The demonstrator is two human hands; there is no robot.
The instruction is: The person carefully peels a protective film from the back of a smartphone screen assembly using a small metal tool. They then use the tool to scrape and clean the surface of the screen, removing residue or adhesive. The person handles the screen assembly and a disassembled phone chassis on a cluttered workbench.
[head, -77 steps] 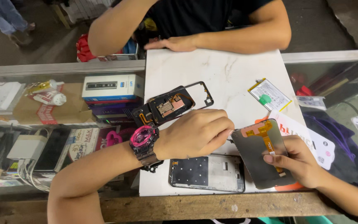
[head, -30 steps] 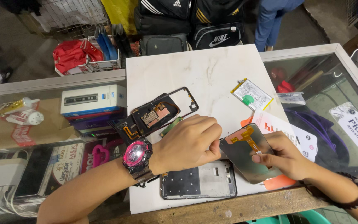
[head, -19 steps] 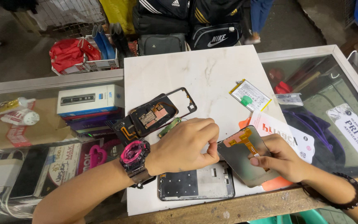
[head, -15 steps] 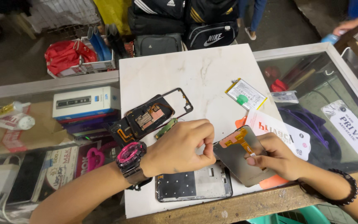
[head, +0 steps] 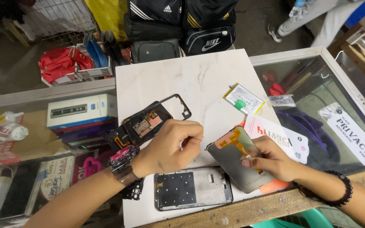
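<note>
My right hand point(head: 275, 162) pinches the orange flex cable point(head: 238, 145) on the phone screen panel point(head: 233, 166) just left of it, my left hand point(head: 170, 145) curls closed on nothing I can see, and a hard tug could tear that ribbon.

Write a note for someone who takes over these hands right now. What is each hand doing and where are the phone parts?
Left hand: curled into a loose fist just above the white board; whether it pinches anything is hidden.
Right hand: holds the phone screen panel face down, fingers on its orange flex cable.
Parts: metal mid-frame lies on the board near the front edge; back housing with circuit board lies upper left; battery lies upper right.
Done: the phone is apart and the screen is out of its frame.
Left: the screen, frame, housing and battery are all still separate.
</note>
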